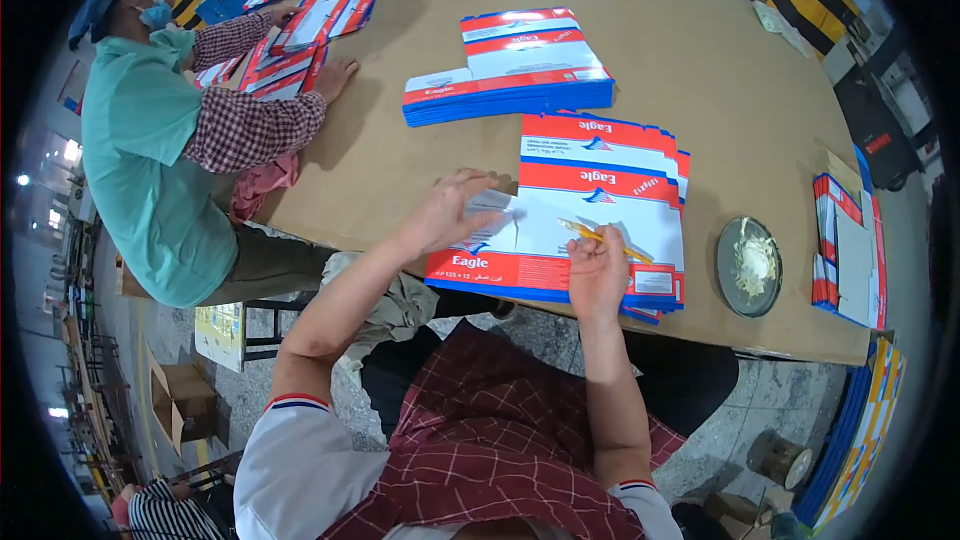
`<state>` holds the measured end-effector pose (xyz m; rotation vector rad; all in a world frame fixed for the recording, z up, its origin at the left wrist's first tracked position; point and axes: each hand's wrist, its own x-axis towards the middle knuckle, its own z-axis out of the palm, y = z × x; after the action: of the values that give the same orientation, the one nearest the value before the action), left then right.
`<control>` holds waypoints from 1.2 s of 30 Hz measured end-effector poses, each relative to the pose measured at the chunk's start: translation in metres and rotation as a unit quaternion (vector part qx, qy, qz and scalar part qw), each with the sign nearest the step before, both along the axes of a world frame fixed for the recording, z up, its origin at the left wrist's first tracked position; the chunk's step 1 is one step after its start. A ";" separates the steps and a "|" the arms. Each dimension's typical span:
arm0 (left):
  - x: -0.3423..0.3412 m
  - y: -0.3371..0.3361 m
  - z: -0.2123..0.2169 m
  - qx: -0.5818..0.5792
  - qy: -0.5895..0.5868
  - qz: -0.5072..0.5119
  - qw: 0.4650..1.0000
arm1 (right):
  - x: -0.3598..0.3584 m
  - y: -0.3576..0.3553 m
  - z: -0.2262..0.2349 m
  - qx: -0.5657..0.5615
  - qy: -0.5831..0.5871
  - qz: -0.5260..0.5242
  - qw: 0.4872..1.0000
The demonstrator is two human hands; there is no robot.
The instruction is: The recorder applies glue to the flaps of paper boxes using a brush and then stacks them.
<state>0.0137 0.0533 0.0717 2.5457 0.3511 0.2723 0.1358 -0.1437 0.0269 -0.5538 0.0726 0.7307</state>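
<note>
Head view: dish (729, 280) on the table (745, 140) holds white matter with pale shreds. Right hand (598, 278) grips a yellow stick-like tool (588, 232) over flat carton blanks (645, 220) at the near edge; long axis slanted, pale end pointing far-left. Left hand (440, 216) open, contact indeterminable.

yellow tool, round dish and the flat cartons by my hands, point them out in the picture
Yellow tool (582, 230), head view: on the part near its pale tip.
Round dish (727, 267), head view: bare left part of its inside.
Flat cartons (640, 220), head view: white panel of the top one.
</note>
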 end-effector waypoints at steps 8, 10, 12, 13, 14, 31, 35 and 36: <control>-0.011 -0.045 -0.030 0.138 0.023 0.056 0.989 | -0.001 0.004 0.002 -0.010 -0.034 -0.007 0.999; -0.012 -0.043 -0.043 0.133 -0.031 0.075 0.988 | -0.004 0.004 0.003 -0.020 -0.061 -0.003 0.998; -0.012 -0.044 -0.047 0.115 -0.066 0.088 0.987 | -0.006 0.004 0.002 -0.060 -0.104 -0.005 0.993; -0.013 -0.045 -0.048 0.100 -0.104 0.099 0.985 | -0.009 0.004 0.003 -0.065 -0.098 -0.003 0.993; -0.016 -0.044 -0.051 0.097 -0.097 0.100 0.986 | -0.011 0.004 0.006 -0.099 -0.131 0.000 0.987; -0.029 -0.036 -0.056 0.031 -0.209 0.042 0.976 | -0.018 0.012 0.010 -0.345 -0.444 0.121 0.818; -0.029 -0.038 -0.056 0.031 -0.202 0.049 0.978 | -0.020 0.015 0.018 -0.354 -0.437 0.150 0.813; -0.029 -0.038 -0.056 0.032 -0.201 0.048 0.978 | -0.020 0.015 0.018 -0.354 -0.436 0.149 0.814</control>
<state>-0.0154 0.0156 0.0155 2.4595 0.3100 0.8312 0.1158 -0.1287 0.0448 -1.6102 -0.6435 0.6768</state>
